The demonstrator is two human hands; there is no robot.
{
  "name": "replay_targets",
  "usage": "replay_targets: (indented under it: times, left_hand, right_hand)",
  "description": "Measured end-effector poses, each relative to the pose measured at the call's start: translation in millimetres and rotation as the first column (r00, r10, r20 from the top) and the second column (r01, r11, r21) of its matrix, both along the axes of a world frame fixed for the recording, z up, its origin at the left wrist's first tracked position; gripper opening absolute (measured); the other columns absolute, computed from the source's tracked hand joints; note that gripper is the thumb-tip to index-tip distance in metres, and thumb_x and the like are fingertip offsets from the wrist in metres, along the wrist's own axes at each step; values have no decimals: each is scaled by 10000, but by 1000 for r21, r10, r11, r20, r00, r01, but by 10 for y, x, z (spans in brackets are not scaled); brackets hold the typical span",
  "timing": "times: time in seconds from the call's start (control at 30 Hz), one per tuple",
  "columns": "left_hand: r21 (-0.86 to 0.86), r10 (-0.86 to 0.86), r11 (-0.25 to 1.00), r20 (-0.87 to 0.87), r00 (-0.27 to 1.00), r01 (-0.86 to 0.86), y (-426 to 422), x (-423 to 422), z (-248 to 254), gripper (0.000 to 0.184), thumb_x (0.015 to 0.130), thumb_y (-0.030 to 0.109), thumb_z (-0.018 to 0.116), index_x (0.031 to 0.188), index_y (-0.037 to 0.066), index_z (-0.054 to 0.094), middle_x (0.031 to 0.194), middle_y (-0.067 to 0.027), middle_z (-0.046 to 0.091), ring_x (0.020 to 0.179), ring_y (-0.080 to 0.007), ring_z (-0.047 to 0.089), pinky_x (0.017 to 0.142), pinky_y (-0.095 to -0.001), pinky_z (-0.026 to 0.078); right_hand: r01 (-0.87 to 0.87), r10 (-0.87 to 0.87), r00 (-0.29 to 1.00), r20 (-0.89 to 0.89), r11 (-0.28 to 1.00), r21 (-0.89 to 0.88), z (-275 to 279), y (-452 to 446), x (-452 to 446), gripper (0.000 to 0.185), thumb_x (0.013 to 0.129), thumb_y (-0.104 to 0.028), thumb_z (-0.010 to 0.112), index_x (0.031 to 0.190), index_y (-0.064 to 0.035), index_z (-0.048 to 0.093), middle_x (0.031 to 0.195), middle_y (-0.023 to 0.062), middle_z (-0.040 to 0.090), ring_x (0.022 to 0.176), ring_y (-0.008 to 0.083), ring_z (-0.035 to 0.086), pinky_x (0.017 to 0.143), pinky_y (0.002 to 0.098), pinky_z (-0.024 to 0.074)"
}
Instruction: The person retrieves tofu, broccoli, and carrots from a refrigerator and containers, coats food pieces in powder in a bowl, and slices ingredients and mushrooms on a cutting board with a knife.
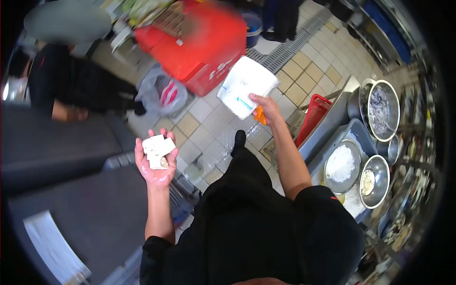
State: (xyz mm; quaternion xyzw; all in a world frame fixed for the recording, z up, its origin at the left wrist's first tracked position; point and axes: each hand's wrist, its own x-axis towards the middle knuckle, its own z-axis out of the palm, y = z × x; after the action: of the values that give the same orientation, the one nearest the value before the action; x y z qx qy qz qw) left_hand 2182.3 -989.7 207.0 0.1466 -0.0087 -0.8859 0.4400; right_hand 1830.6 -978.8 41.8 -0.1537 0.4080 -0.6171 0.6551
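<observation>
Left hand (156, 175): held palm up, fingers spread and slightly curled; white blocks (156, 151) were borne on it.
Right hand (270, 110): closed; a white package (246, 83) was gripped, with something orange (260, 115) beneath.
Red container (206, 47): partly blocked from view by the package.
Gray bag (154, 95): placed near the container.
Gray tub (352, 125): occupied by a powder bowl (331, 186).

glossy red plastic bin (213, 45), shiny metal bowl (378, 183), matt black cloth sleeve (327, 209), smooth pale floor tiles (216, 124).
</observation>
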Motion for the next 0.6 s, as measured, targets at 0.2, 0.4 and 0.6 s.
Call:
replay_targets:
  times: [0.2,0.4,0.6]
  left_hand:
    - [111,-217,969,-32,976,219,-1435,-1421,-174,414,922,438,545,1187,132,632,1269,-94,564,1281,-284,439,919,-550,506]
    - [156,-551,830,78,831,535,-2617,-2952,-300,423,930,448,514,1179,128,635,1256,-133,587,1261,-353,466,929,-589,477]
    - [93,-898,435,-34,440,896,-3575,-5016,-852,440,948,452,467,1176,112,628,1254,-161,584,1254,-365,479,920,-600,483]
  right_hand:
    - [332,-345,919,188,938,97,-609,-612,-698,261,849,-253,687,947,-17,635,727,40,620,469,110,507,405,246,391]
    - [557,-616,768,174,778,290,-499,-744,-1575,237,880,-271,648,934,-40,631,712,31,612,450,100,487,406,241,401]
    - [829,-856,514,-53,479,289,-386,-644,-2436,235,879,-262,644,946,-37,635,696,32,606,443,98,480,398,230,381]
